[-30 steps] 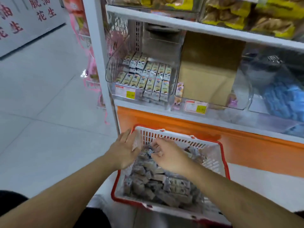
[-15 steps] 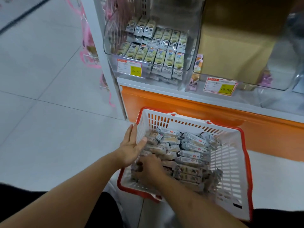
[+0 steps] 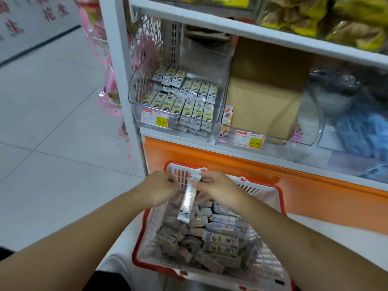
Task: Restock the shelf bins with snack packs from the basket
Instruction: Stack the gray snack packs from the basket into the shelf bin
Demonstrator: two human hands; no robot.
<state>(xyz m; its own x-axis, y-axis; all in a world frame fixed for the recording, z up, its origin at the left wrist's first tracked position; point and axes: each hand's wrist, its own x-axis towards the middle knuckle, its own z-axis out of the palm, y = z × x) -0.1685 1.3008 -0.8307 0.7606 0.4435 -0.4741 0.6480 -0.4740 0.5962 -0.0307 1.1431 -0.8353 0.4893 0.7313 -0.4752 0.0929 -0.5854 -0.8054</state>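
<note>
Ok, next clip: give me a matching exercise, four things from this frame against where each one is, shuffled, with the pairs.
Things:
1. lifted snack pack
2. basket
3. cardboard box
4. rows of snack packs

Places:
A. in the left clear bin
B. on the floor below the orange panel
C. between the left hand and right hand
D. in the middle bin

Pairs: 1-C, 2-B, 3-D, 4-A
</note>
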